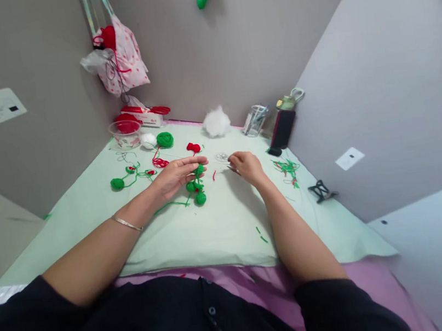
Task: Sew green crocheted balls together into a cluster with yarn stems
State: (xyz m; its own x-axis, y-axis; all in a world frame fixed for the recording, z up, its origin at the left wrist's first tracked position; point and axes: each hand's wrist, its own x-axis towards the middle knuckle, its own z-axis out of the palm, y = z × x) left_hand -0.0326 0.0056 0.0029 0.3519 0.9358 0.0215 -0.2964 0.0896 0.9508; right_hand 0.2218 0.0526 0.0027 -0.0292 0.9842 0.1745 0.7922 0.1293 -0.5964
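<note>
From my left hand hangs a small bunch of green crocheted balls on green cords, with bits of red between them. The thumb and fingers close on its top, and a green yarn tail trails left over the cloth. My right hand is held a short way to the right, its fingers curled in a pinch around a thin pointed tool. Only the tool's tip shows, so I cannot tell its kind. Beyond the hands lie a red crocheted piece and a coil of thin wire or thread.
Left lie green crocheted pieces on yarn, a green yarn ball and a plastic tub. White stuffing, a pen holder and a phone stand at the back. Yarn scraps and a black stand lie right.
</note>
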